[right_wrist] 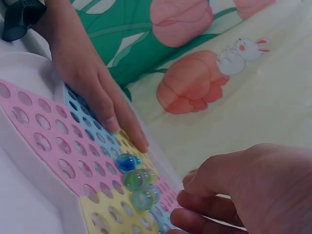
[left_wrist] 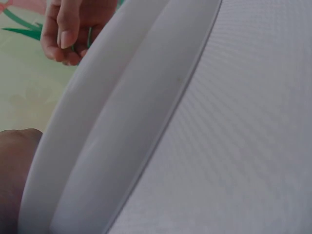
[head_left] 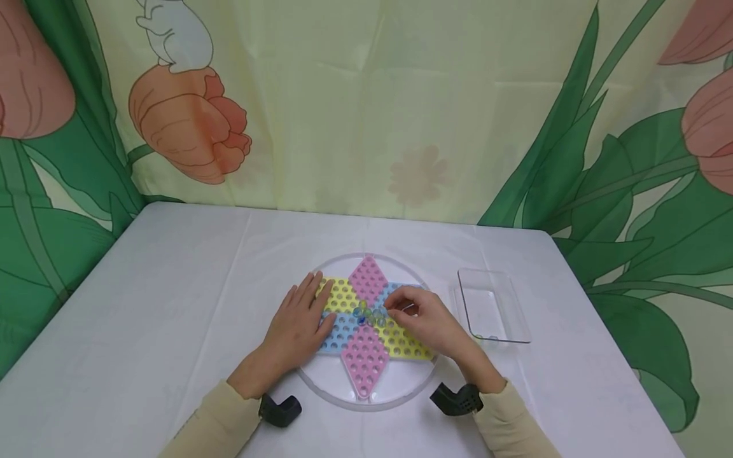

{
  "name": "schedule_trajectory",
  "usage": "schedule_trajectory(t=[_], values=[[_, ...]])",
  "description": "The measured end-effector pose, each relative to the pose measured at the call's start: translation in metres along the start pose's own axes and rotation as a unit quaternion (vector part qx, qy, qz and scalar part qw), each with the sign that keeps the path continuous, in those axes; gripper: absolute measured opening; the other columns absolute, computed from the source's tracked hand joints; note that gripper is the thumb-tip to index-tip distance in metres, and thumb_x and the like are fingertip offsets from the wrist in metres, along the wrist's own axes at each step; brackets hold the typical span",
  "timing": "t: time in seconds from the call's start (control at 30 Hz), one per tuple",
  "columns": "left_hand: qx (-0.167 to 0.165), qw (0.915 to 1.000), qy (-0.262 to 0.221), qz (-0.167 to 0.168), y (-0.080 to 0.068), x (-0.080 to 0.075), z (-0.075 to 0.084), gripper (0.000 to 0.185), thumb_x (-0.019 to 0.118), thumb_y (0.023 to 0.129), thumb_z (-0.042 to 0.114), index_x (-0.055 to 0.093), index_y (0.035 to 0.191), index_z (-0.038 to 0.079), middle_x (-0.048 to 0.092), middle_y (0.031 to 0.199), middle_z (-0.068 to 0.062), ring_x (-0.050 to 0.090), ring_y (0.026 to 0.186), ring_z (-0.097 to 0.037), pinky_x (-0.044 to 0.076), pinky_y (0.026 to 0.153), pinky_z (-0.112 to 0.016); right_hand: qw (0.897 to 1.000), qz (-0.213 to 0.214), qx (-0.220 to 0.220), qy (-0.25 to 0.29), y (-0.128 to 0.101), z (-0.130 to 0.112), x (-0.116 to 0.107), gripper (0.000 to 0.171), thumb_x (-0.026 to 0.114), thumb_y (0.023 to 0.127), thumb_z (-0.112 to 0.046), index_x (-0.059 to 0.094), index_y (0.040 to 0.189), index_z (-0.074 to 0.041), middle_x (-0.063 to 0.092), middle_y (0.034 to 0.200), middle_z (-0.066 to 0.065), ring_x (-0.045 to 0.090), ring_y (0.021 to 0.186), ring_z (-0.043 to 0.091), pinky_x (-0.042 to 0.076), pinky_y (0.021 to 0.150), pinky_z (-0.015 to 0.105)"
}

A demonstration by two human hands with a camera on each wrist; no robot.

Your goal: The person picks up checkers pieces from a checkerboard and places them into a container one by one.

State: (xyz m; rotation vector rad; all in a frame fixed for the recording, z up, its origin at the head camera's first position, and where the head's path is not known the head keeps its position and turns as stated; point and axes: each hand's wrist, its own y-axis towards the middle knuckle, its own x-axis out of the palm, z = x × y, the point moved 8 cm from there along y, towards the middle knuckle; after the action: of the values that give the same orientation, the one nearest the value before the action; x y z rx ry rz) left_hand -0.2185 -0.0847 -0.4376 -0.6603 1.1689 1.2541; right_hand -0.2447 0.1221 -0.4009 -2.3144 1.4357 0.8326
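Glass marbles (head_left: 369, 315) sat clustered in the middle holes of the star-shaped board (head_left: 366, 362), itself lying in a round white tray (head_left: 321, 385) near the front centre of the table (head_left: 172, 305). In the right wrist view three marbles (right_wrist: 137, 179) showed, one blue and two greenish. Right hand (head_left: 420, 318) hovered just right of the cluster, fingers curled inward; could not tell whether they pinched a marble. Left hand (head_left: 300, 321) lay flat on the board's left side, fingers straight, pressing it down. Risk, as judged: curled fingers brushing the cluster could knock neighbouring marbles from their shallow holes to roll across the tray. A clear plastic box (head_left: 492, 308) stood to the right, apart from the tray; nothing lay between. Tulip-print curtain (head_left: 189, 121) hung behind.
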Motion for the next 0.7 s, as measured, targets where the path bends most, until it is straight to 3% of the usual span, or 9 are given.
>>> schedule_trajectory(t=[0.47, 0.7], values=[[0.002, 1.0000, 0.004, -0.004, 0.000, -0.001, 0.000, 0.064, 0.050, 0.100, 0.038, 0.035, 0.154, 0.007, 0.025, 0.163, -0.018, 0.019, 0.153, -0.035, 0.021, 0.122, -0.055, 0.999, -0.037, 0.007, -0.017, 0.000, 0.008, 0.015, 0.012, 0.070, 0.091, -0.012, 0.070, 0.102, -0.016, 0.068, 0.097, -0.003, 0.061, 0.087, 0.013, 0.054, 0.080, 0.023], [0.002, 1.0000, 0.005, -0.001, 0.000, -0.001, 0.000, 0.063, 0.050, 0.100, 0.038, 0.035, 0.154, 0.007, 0.025, 0.163, -0.018, 0.019, 0.153, -0.035, 0.022, 0.122, -0.055, 0.999, -0.027, -0.007, -0.032, 0.001, 0.006, 0.018, 0.012, 0.071, 0.089, -0.012, 0.070, 0.100, -0.017, 0.066, 0.093, -0.005, 0.058, 0.084, 0.013, 0.051, 0.075, 0.023]])
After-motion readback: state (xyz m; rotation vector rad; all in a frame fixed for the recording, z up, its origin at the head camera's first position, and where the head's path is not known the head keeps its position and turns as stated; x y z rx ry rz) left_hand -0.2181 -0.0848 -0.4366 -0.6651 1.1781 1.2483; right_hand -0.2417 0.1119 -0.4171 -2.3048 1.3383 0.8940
